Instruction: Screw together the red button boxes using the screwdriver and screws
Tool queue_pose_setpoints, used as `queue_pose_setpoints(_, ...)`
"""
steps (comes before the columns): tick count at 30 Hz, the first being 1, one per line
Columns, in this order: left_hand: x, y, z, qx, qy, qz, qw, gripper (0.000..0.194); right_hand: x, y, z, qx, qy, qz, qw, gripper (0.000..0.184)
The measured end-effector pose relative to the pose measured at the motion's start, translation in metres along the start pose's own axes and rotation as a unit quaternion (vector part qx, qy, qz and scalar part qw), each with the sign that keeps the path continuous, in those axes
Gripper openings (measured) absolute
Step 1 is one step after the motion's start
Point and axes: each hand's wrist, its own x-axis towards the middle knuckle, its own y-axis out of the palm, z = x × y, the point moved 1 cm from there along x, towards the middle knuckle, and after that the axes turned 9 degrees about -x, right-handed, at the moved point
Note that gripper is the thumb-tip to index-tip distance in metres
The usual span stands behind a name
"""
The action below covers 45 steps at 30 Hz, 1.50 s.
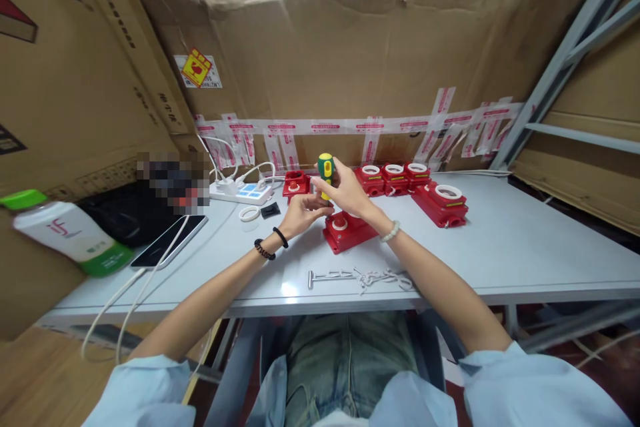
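My right hand (349, 191) is closed around the green and yellow handle of a screwdriver (327, 167), which stands upright. Its tip points down at the left corner of a red housing (353, 235) with a round red part in a white ring. My left hand (301, 212) is pinched close to the screwdriver's lower end at that corner; what lies between its fingertips is too small to make out. In front of the housing lies a row of several silver screws (370, 276) and white loops.
More red housings with white rings (439, 205) stand at the back right, another red part (296, 184) at the back. Left are a power strip (245, 192), tape roll (249, 213), black piece (271, 210), phone (167, 245) with cable, and bottle (70, 233). Cardboard (320, 60) walls the back.
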Motion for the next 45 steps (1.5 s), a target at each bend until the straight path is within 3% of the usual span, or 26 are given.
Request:
queue_pose_setpoints(9, 0.004, 0.003, 0.004, 0.061, 0.052, -0.058, 0.995, 0.044, -0.008, 0.01, -0.013, 0.053, -0.005, -0.036, 0.998, 0.03)
queue_pose_setpoints(15, -0.004, -0.002, -0.004, 0.055, 0.03, 0.066, 0.996, 0.036, -0.006, 0.008, -0.014, 0.049, 0.008, -0.043, 0.998, 0.03)
queue_pose_setpoints(21, 0.003, 0.002, 0.001, 0.065, 0.055, -0.015, 0.996, 0.038, -0.008, 0.007, -0.011, 0.052, 0.027, -0.044, 0.997, 0.031)
queue_pose_setpoints(27, -0.001, -0.001, -0.001, -0.002, 0.02, 0.072, 0.997, 0.04, -0.008, 0.006, -0.008, 0.036, 0.023, -0.03, 0.999, 0.033)
queue_pose_setpoints(33, 0.002, 0.002, 0.001, 0.028, 0.038, 0.011, 0.999, 0.042, -0.007, 0.0, 0.0, 0.02, 0.025, -0.011, 0.999, 0.033)
queue_pose_setpoints(38, 0.0, 0.006, -0.001, -0.002, 0.024, 0.07, 0.997, 0.04, -0.007, 0.0, 0.002, 0.009, 0.018, -0.012, 1.0, 0.034)
queue_pose_setpoints(45, 0.003, 0.007, 0.002, -0.018, 0.023, -0.028, 0.999, 0.048, -0.006, 0.0, -0.003, -0.017, 0.003, -0.027, 0.999, 0.027)
